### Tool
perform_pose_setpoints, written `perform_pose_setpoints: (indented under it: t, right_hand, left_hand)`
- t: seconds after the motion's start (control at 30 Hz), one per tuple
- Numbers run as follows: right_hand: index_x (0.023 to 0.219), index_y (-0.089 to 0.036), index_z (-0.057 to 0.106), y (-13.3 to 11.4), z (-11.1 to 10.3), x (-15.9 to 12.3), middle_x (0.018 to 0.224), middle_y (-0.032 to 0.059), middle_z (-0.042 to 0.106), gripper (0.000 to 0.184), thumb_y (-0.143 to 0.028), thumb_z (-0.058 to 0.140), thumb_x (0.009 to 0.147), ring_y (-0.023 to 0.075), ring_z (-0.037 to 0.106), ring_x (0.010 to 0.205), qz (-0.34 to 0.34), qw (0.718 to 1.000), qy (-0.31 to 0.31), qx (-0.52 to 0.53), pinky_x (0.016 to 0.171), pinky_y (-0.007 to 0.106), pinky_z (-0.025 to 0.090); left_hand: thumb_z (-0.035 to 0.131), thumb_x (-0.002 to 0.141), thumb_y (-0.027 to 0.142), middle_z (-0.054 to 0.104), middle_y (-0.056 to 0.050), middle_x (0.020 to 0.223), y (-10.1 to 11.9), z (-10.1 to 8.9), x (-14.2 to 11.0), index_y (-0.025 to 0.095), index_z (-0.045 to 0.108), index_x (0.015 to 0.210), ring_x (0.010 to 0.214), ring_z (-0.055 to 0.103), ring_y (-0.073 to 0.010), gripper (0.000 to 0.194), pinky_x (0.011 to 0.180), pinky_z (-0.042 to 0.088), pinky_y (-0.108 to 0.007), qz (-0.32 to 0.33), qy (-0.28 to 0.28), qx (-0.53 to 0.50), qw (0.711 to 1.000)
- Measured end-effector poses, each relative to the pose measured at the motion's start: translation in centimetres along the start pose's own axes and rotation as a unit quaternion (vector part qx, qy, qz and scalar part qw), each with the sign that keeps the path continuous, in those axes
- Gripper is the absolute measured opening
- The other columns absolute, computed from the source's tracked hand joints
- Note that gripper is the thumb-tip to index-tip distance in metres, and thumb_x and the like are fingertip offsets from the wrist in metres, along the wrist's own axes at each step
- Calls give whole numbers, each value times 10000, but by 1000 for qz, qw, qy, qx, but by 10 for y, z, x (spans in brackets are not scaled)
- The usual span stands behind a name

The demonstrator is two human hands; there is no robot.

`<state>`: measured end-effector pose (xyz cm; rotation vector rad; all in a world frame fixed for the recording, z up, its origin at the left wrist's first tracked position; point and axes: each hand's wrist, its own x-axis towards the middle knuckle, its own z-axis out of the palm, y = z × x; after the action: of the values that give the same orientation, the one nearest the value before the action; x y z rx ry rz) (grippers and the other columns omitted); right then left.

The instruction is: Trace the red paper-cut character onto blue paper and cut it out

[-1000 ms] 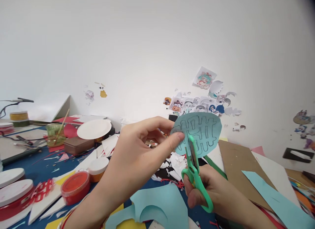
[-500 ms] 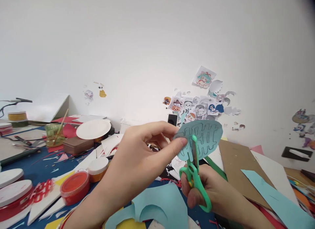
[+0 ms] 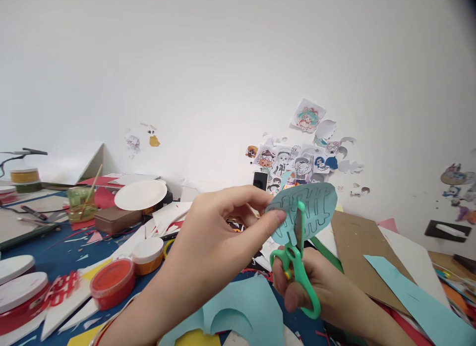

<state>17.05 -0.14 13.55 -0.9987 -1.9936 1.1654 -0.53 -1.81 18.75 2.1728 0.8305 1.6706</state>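
My left hand pinches the left edge of a light blue paper cutout with a pencil-drawn outline, held up in front of me. My right hand grips green scissors, fingers through the handles. The blades point up and bite into the lower edge of the cutout. A larger sheet of light blue paper with a curved hole cut out lies on the table below my hands.
Red and orange paint tubs, white lids, a white paper plate, a brown box and paper scraps clutter the blue table at left. Brown cardboard and a blue strip lie at right. Stickers cover the wall.
The cutout has tilted flatter and shifted slightly right. The scissors have moved further up into the paper along the drawn line.
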Motion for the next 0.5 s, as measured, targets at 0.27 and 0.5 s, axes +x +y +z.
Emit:
perform_pose_setpoints:
  t: [0.27,0.5]
  right_hand:
    - [632,-154,510,2,-1,-2,579,-37,434,404,-507,706,657,91,359,559,-49,998,11,46,491,224,257]
    - [674,-154,499,5,-2,-3,585,-40,423,472,-589,680,649,72,328,515,-79,994,15,78,447,211,229]
  left_hand:
    - [559,781,176,566,53,537,-2,-1,-3,187,624,679,491,478,-67,121,426,380,-138,-23,-50,26,998]
    - [516,824,160,644,64,611,-3,1,-4,201,625,721,520,551,-68,155,477,439,-127,-31,-113,-20,993]
